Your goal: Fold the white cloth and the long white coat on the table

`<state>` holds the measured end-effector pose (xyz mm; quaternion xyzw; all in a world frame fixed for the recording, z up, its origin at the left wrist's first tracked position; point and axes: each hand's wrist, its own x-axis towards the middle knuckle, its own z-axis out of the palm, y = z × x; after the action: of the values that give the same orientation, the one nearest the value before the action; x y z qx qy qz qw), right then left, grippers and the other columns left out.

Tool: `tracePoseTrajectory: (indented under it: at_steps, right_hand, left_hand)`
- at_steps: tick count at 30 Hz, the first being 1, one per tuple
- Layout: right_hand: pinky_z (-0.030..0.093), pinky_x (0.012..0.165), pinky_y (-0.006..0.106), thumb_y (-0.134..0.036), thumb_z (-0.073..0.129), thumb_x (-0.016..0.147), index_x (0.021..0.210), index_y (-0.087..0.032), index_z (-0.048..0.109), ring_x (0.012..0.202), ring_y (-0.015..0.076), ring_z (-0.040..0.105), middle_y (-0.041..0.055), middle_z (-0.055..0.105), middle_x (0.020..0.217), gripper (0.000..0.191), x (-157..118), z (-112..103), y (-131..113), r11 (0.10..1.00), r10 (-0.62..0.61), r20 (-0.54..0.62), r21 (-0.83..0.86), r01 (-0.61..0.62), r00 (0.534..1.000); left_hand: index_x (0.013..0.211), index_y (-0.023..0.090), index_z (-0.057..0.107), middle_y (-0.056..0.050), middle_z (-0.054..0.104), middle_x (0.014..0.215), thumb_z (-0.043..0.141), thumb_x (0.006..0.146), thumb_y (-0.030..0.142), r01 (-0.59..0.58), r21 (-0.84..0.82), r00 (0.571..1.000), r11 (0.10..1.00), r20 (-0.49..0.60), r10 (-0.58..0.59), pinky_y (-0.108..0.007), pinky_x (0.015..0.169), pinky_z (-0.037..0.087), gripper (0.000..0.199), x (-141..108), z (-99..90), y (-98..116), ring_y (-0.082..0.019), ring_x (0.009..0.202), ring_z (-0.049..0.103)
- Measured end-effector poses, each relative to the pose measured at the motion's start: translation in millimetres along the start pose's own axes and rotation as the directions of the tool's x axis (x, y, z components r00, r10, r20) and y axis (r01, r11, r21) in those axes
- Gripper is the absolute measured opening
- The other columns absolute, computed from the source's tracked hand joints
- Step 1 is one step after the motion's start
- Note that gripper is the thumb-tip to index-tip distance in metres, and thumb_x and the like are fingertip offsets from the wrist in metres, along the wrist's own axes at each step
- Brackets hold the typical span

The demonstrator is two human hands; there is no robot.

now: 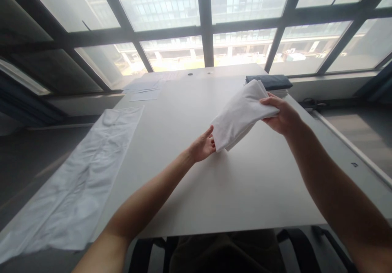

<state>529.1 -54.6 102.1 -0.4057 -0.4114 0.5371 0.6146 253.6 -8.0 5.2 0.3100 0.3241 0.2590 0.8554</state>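
A folded white cloth (pixel 240 112) is held tilted above the table, its lower left corner pointing toward me. My right hand (pixel 280 114) pinches its right end, thumb on top and fingers underneath. At the lower left edge of the cloth is my left hand (pixel 202 145), its thumb raised apart from the bent fingers, which are at or against the fabric edge; it does not visibly grip the cloth. Behind the cloth, near the table's far right corner, lies a folded dark blue cloth (pixel 272 81) on top of folded white cloths (pixel 283 92), partly hidden.
The white table (pixel 183 199) stretches toward large windows. A long, wrinkled white cloth (pixel 82 179) lies along its left side. Several sheets of paper (pixel 143 89) rest at the far left, and small dark items (pixel 190 74) near the far edge. Chair armrests (pixel 298 248) flank me.
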Motion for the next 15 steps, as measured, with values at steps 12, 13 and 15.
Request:
tracePoseTrajectory:
  at_steps: [12, 13, 15]
  right_hand:
    - [0.057, 0.061, 0.023, -0.018, 0.073, 0.076, 0.103, -0.024, 0.071, 0.075, 0.0165, 0.065, 0.0020, 0.073, 0.093, 0.027, 60, -140, -54, 0.992, 0.065, -0.194, -0.098, -0.085, 0.979]
    - [0.056, 0.061, 0.023, -0.017, 0.072, 0.078, 0.104, -0.022, 0.071, 0.074, 0.0156, 0.064, 0.0026, 0.073, 0.093, 0.026, 71, -157, -56, 0.985, 0.080, -0.219, -0.132, -0.111, 0.972]
    - [0.054, 0.059, 0.022, -0.014, 0.069, 0.083, 0.102, -0.018, 0.071, 0.072, 0.0147, 0.063, 0.0043, 0.072, 0.089, 0.020, 97, -190, -63, 0.965, 0.104, -0.288, -0.203, -0.167, 0.952]
  left_hand:
    - [0.119, 0.015, 0.068, -0.010, 0.075, 0.111, 0.066, 0.096, 0.028, -0.101, 0.117, 0.995, 0.988, 0.039, 0.097, -0.027, 0.077, 0.061, 0.026, 142, 70.8, 51, -0.019, 0.087, 0.073]
    - [0.117, 0.015, 0.069, -0.010, 0.075, 0.110, 0.067, 0.096, 0.028, -0.122, 0.152, 0.993, 0.981, 0.013, 0.121, -0.027, 0.076, 0.061, 0.025, 160, 78.7, 62, -0.019, 0.087, 0.073]
    - [0.111, 0.014, 0.070, -0.011, 0.076, 0.108, 0.067, 0.096, 0.027, -0.166, 0.225, 0.985, 0.960, -0.014, 0.174, -0.027, 0.075, 0.060, 0.020, 196, 95.5, 86, -0.018, 0.084, 0.073]
